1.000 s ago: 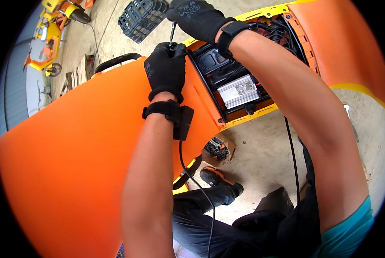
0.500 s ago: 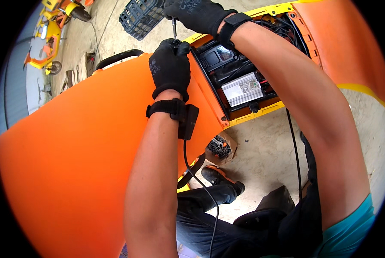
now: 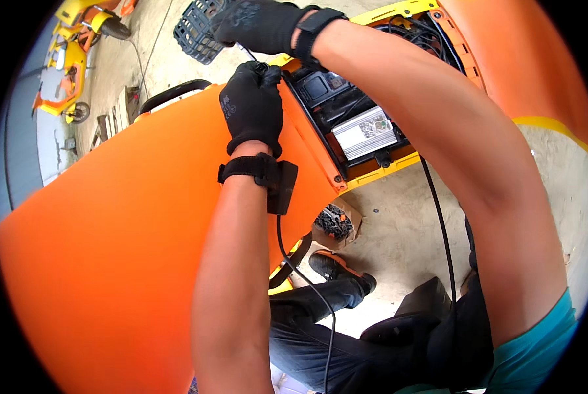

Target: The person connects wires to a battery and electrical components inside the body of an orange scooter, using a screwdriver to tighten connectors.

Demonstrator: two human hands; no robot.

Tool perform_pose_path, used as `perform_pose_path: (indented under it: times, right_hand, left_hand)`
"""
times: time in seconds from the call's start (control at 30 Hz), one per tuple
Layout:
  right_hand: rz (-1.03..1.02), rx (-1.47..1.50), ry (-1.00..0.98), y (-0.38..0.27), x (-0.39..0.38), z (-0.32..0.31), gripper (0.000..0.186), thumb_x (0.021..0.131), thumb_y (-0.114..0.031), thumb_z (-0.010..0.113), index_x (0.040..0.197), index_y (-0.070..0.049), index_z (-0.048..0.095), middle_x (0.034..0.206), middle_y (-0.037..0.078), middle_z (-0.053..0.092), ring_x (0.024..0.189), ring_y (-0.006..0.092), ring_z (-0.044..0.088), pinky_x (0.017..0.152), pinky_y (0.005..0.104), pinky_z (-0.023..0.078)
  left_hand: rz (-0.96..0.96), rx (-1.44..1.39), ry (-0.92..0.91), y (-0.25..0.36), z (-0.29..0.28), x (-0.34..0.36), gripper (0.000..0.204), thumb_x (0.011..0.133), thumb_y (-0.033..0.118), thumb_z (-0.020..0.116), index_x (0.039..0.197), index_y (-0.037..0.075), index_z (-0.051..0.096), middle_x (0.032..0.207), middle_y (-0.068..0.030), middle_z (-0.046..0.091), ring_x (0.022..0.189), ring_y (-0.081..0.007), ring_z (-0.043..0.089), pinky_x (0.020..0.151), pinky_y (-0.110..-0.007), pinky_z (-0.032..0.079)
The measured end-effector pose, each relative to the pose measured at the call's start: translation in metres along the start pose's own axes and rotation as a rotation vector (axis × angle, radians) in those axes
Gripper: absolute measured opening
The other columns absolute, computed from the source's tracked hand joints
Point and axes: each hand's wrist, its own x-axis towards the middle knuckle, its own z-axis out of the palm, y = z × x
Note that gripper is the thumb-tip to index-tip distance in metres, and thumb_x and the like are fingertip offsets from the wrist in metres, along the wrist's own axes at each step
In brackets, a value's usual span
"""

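Both my hands wear black gloves and meet at the far edge of a large orange body panel point(image 3: 123, 230). My right hand point(image 3: 258, 26) is closed around a tool with a thin metal shaft point(image 3: 247, 52); its handle is hidden in the glove. The shaft slants down toward my left hand point(image 3: 251, 108). That hand's fingers are pinched together by the shaft's lower end, and what they hold is hidden. Right of the left hand lies an open compartment with a yellow rim point(image 3: 379, 172). Inside sit a silver finned metal box point(image 3: 365, 134) and black cables point(image 3: 415, 39).
A dark plastic basket point(image 3: 192, 33) is beyond my hands. A cardboard box point(image 3: 350, 223) of small dark parts stands on the floor near my shoe point(image 3: 337, 266). Black cables hang from both wrist straps. Yellow and orange vehicles point(image 3: 70, 75) stand at the far left.
My right hand has moved left and slightly down, and the tool's shaft now leans more and shows less. My left hand has shifted slightly left, still pinched. The view has shifted slightly.
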Motion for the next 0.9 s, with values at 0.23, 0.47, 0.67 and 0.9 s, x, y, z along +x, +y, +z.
perform_pose_path:
  times: [0.23, 0.47, 0.67, 0.9]
  right_hand:
    - [-0.006, -0.01, 0.005, 0.004, -0.014, -0.003, 0.024, 0.086, -0.019, 0.056, 0.094, -0.013, 0.078, 0.093, 0.012, 0.075, 0.088, 0.0262, 0.072, 0.075, 0.0435, 0.052]
    - [-0.077, -0.003, -0.03, 0.009, -0.009, 0.0, 0.022, 0.082, -0.024, 0.061, 0.091, -0.014, 0.078, 0.089, 0.013, 0.075, 0.084, 0.0272, 0.072, 0.072, 0.0447, 0.053]
    - [-0.289, 0.32, 0.05, 0.024, -0.003, -0.002, 0.015, 0.077, -0.023, 0.063, 0.077, -0.014, 0.074, 0.079, 0.014, 0.072, 0.076, 0.0335, 0.07, 0.067, 0.0474, 0.054]
    - [-0.312, -0.038, -0.109, 0.066, -0.098, 0.013, 0.011, 0.076, -0.016, 0.064, 0.074, -0.01, 0.073, 0.071, 0.013, 0.069, 0.07, 0.0301, 0.07, 0.061, 0.0427, 0.055]
  left_hand:
    - [-0.048, -0.069, -0.022, 0.005, 0.0, 0.0, 0.026, 0.088, 0.026, 0.072, 0.097, 0.001, 0.07, 0.086, -0.0186, 0.072, 0.081, -0.035, 0.069, 0.074, -0.041, 0.052]
    - [-0.07, 0.023, 0.008, -0.006, 0.007, 0.003, 0.026, 0.09, 0.028, 0.07, 0.094, 0.002, 0.072, 0.072, -0.0089, 0.071, 0.061, -0.016, 0.065, 0.059, -0.031, 0.049]
    - [-0.09, 0.076, 0.01, -0.013, -0.007, 0.004, 0.023, 0.092, 0.026, 0.067, 0.095, 0.004, 0.072, 0.069, -0.0077, 0.069, 0.061, -0.0163, 0.065, 0.06, -0.032, 0.051]
    - [0.043, 0.07, -0.032, -0.019, 0.004, 0.014, 0.02, 0.093, 0.025, 0.065, 0.095, 0.007, 0.072, 0.07, -0.0071, 0.069, 0.063, -0.0168, 0.067, 0.062, -0.032, 0.051]
